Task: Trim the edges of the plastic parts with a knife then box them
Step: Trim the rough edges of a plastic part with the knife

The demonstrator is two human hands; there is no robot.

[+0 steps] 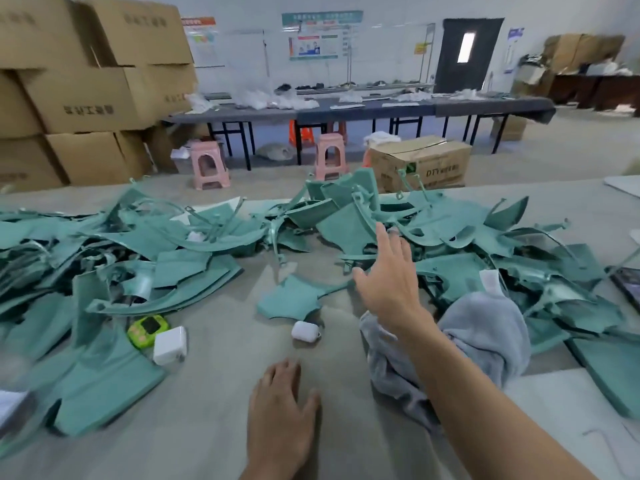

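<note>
While your left hand (280,410) lies flat on the worktop (214,393) at six o'clock, fingers loosely spread and holding nothing, your right hand (388,282) reaches toward one o'clock from it, fingers spread, over the teal plastic parts (346,223) heaped from nine round to three o'clock. Whether it touches them cannot be told. A grey cloth (485,327) lies beneath that forearm.

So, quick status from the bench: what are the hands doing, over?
Right hand open, reaching toward the teal plastic parts. Left hand flat on the table. No knife in view. Grey cloth beside the right wrist.
</note>
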